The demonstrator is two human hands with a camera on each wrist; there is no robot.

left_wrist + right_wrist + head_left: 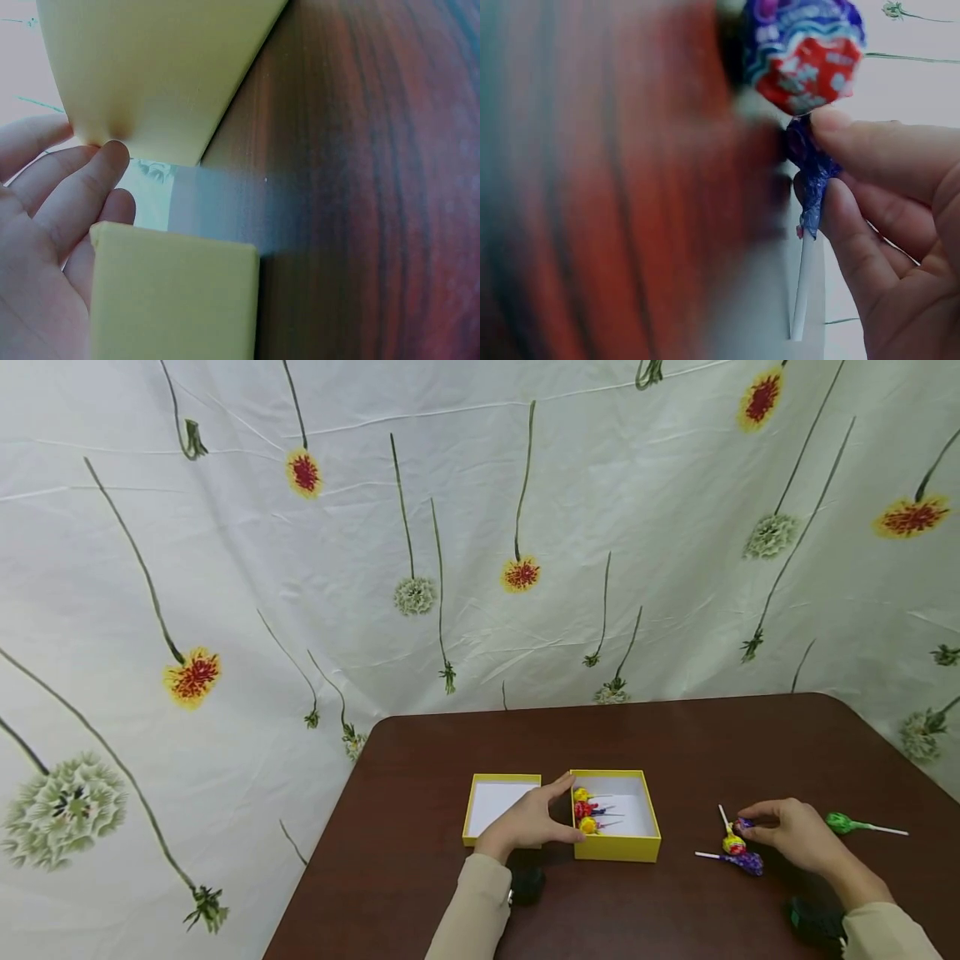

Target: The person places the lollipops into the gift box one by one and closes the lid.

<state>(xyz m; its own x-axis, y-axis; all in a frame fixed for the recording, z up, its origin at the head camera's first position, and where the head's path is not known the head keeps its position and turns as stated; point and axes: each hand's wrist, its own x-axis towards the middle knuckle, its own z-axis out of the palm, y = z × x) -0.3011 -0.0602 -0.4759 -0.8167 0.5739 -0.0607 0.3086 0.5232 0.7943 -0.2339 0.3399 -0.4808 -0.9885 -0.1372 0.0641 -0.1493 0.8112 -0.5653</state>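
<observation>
While L hand (522, 819), w/ fingers wide, touches the yellow rectangular box (617, 850), R hand (799, 837) pinches a purple-red wrapped round lollipop (808, 58).

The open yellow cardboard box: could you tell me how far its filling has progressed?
Apparently done: yellow and red wrapped lollipops lie inside the open yellow cardboard box.
In hand: the right hand pinches a purple-and-red wrapped lollipop, while the left hand touches the box's side.
Probably remaining: a yellow-and-red wrapped lollipop, a dark purple wrapped lollipop and a green wrapped lollipop on the brown table.
</observation>
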